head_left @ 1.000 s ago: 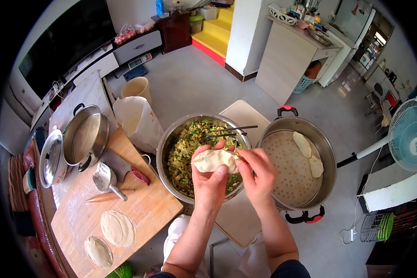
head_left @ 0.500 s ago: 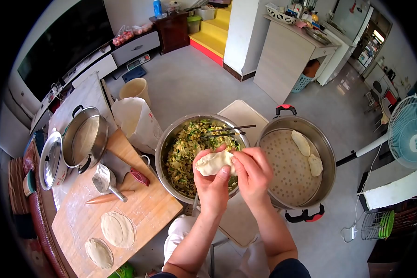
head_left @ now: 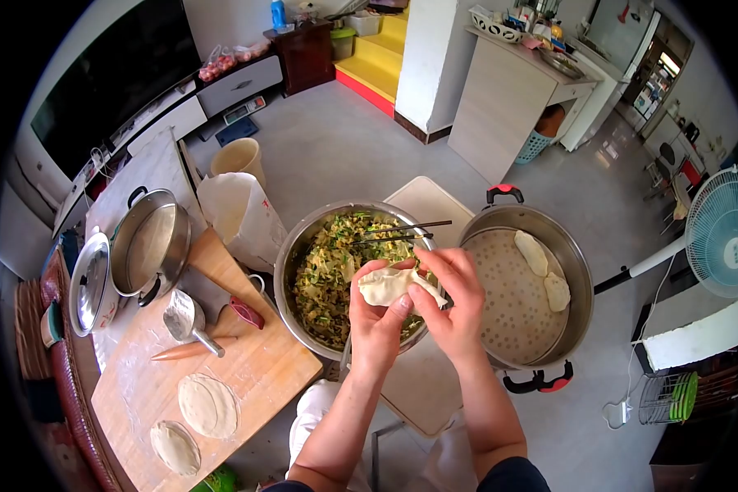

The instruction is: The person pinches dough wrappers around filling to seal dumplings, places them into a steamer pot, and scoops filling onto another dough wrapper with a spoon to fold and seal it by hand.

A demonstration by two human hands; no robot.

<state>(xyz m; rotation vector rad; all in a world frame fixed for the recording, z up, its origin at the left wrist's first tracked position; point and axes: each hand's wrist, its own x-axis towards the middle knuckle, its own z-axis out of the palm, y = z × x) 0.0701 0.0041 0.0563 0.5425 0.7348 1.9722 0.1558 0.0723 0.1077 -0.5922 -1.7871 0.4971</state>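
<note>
Above the steel bowl of chopped filling (head_left: 324, 283), my left hand (head_left: 375, 332) cradles a pale dough dumpling (head_left: 385, 286), its thumb against the near side. My right hand (head_left: 453, 303) pinches the right end of the same dumpling, where a flap of dough sticks out between thumb and fingers. A pair of dark chopsticks (head_left: 410, 229) lies across the bowl, tips in the filling. To the right, a steel steamer pot (head_left: 580, 316) holds two finished-looking dumplings (head_left: 533, 253) on its perforated base. Flat dough rounds (head_left: 209, 406) rest on the wooden board at lower left.
On the wooden board (head_left: 262, 361) are a floury metal scoop (head_left: 186, 318), a rolling pin (head_left: 190, 350) partly under it, and a small red item (head_left: 246, 312). A second steel pot (head_left: 152, 246) and a lid (head_left: 90, 283) stand left. A fan (head_left: 717, 234) is at right.
Both hands have shifted slightly right with the dumpling. Its right end now shows a loose flap of dough at my right fingers.
</note>
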